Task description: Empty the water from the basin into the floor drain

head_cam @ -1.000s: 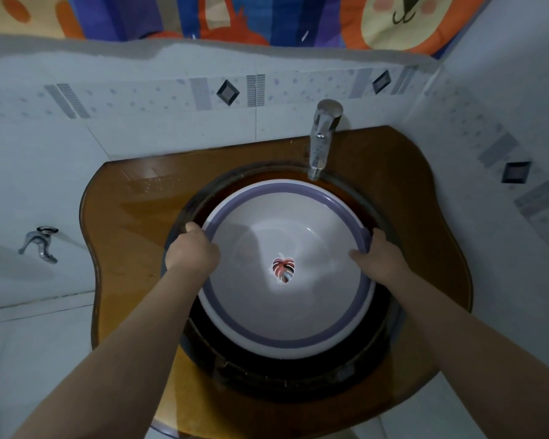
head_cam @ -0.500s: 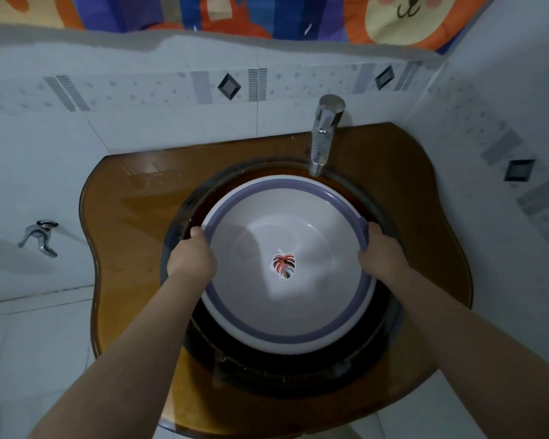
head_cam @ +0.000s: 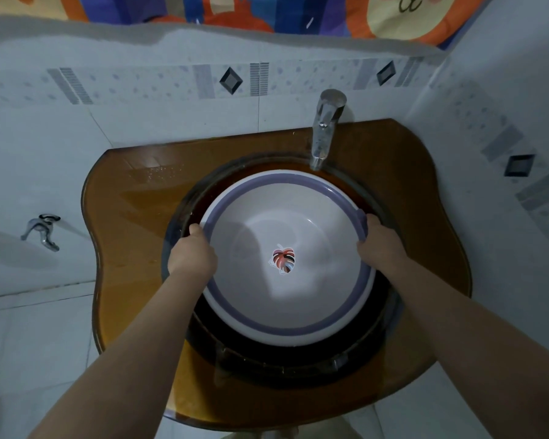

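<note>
A round white basin [head_cam: 286,334] with a purple rim and a red leaf sticker on its bottom sits inside the dark glass sink bowl [head_cam: 267,362]. Clear water fills it. My left hand [head_cam: 192,255] grips the rim on the left side, fingers curled over the edge. On the opposite side my right hand [head_cam: 379,240] holds the rim the same way. No floor drain is in view.
The sink is set in an amber glass counter [head_cam: 130,223] against tiled walls. A chrome faucet [head_cam: 325,128] stands over the basin's far edge. A wall tap [head_cam: 42,231] sticks out at the left. White floor tiles [head_cam: 35,359] lie below left.
Both hands have stayed on the basin's rim. The basin has shifted slightly toward the faucet, and my view has tipped a little.
</note>
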{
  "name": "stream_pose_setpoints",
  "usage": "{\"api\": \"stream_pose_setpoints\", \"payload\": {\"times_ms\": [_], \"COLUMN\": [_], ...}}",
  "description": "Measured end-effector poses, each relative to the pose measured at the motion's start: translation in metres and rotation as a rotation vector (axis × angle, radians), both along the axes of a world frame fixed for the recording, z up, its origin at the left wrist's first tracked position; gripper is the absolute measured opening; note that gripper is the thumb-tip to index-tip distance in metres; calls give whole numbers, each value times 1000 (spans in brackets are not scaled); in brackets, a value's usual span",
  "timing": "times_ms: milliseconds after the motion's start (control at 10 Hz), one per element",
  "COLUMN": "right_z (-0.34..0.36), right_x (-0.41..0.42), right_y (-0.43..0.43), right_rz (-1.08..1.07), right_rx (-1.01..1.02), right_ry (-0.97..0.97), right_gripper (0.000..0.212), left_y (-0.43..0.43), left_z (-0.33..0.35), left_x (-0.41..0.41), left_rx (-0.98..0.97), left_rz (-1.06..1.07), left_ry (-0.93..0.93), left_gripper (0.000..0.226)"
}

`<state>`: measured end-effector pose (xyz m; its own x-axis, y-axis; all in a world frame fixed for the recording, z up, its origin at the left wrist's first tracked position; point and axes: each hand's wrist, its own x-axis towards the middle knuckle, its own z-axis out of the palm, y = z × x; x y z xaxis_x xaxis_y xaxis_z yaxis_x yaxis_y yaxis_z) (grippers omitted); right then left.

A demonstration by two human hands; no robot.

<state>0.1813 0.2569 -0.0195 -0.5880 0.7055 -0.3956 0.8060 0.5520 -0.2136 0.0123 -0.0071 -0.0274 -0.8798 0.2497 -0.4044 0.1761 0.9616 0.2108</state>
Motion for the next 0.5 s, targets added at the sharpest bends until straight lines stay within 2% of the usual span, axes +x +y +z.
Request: {"api": "stream_pose_setpoints", "payload": {"times_ms": [300,400,500], "right_z": [8,13,19], "right_x": [2,3,6], "right_y": [0,-2,-4], "right_rz": [-112,-141,-169], "right_rx": [-152,-111,-39], "right_ry": [-5,63,268], "right_gripper": [61,58,51], "left_y": [-11,-15,-20], "left_z": [6,7,10], "left_x": [9,16,24], "left_rx": [218,235,310], "left_rz": [67,93,124], "left_ry": [-98,-65,73], "left_gripper": [35,32,33]}}
